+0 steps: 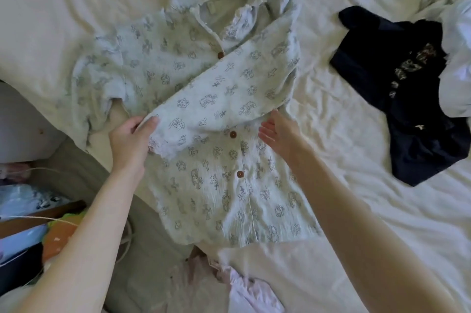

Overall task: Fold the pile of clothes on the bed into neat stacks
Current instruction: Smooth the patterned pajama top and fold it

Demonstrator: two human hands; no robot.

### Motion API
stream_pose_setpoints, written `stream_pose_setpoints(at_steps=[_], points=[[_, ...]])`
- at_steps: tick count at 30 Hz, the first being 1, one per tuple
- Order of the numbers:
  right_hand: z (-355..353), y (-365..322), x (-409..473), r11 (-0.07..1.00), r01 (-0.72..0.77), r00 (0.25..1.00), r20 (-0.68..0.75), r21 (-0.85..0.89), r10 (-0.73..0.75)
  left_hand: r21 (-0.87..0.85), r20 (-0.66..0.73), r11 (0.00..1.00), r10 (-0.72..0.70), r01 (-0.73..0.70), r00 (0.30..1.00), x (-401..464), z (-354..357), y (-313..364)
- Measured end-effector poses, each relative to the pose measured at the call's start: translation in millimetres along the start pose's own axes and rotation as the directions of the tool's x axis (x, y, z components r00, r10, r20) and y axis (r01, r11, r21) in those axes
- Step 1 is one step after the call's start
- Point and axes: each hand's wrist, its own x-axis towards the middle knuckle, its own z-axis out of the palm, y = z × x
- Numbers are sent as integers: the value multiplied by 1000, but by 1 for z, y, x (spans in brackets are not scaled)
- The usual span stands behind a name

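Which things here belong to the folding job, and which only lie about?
Job: printed button-up shirt, its sleeve pinched by the left hand; open right hand; dark navy garment; pink garment.
Lying about: white cable; orange item.

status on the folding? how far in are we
Early. No finished stack is visible. In hand: the printed button-up shirt lies spread on the bed; the left hand pinches its sleeve cuff, folded across the front, and the right hand rests open beside it. Left: the dark garment and white clothes, both unfolded.
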Motion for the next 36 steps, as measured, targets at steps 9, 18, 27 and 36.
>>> stream_pose_setpoints(at_steps=[9,18,27,36], points=[[5,-64,37,847,-58,998,55,528,34,-139,57,970,-196,202,979,5,-32,-9],[-19,-104,29,927,248,967,-137,282,-217,72,-9,977,-202,202,979,21,-28,-26],[-12,-64,45,984,23,1000,9,179,-24,722,374,578,137,-381,917,36,43,2],[-30,-94,66,909,334,940,-159,250,-302,403,808,180,391,-897,441,72,210,57]])
